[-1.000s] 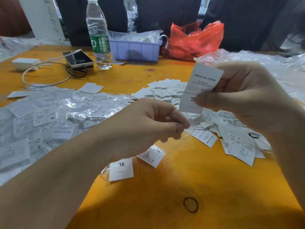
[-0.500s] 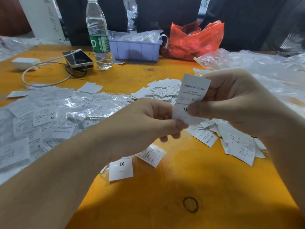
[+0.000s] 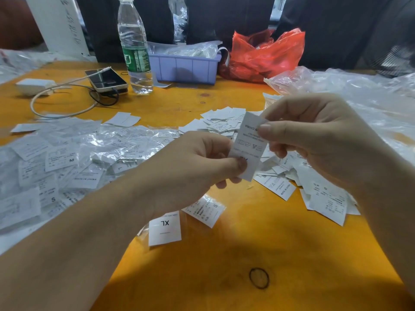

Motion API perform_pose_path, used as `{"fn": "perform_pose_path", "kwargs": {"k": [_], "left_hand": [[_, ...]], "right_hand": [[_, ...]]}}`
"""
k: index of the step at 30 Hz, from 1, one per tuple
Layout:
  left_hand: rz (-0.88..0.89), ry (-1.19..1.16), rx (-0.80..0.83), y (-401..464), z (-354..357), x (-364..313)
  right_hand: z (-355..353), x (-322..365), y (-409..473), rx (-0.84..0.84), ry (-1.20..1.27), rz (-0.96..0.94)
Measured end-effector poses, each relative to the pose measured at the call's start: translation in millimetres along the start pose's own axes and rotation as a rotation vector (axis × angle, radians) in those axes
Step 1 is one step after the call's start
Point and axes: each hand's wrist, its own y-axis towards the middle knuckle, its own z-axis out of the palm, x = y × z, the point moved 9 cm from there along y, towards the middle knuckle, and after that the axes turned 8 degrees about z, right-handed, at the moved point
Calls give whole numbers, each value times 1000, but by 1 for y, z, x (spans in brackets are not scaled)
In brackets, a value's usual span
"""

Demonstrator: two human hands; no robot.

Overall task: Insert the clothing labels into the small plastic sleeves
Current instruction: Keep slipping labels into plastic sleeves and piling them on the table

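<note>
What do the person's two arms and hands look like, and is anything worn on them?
The left hand and right hand are bare, without gloves, rings or a watch in view. Both forearms are uncovered as far as the picture shows; no sleeve is visible. The nails are short and unpainted.

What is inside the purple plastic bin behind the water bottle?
The purple bin holds crumpled clear plastic rising above its rim. Whatever lies beneath it is covered.
</note>
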Motion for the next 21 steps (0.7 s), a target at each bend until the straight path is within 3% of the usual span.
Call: {"fn": "perform_pose_path", "kwargs": {"k": [6, 12, 21], "left_hand": [[1, -54, -96, 0, -10, -3], [6, -89, -111, -1, -8, -6], [-46, -67, -157, -2, -14, -2]], "right_hand": [[16, -5, -1, 103, -98, 55], [1, 5, -2, -56, -78, -36], [14, 4, -3, -12, -109, -35]]}}
